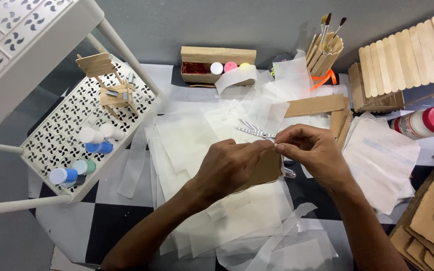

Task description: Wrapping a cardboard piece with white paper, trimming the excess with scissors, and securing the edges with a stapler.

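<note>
Left hand (227, 168) | fingers pinched shut on card (267, 168), above centre of paper pile (192, 145) | right hand (315, 150) | fingers pinched on card's top edge by striped strip (253, 130) | card light, stiff, bendable; best held by edges

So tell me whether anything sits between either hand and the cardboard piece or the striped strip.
Nothing visible does. The left hand already lies over the brown cardboard piece, and the fingers of the right hand meet the left's at the end of the striped strip, above the white paper sheets.
</note>
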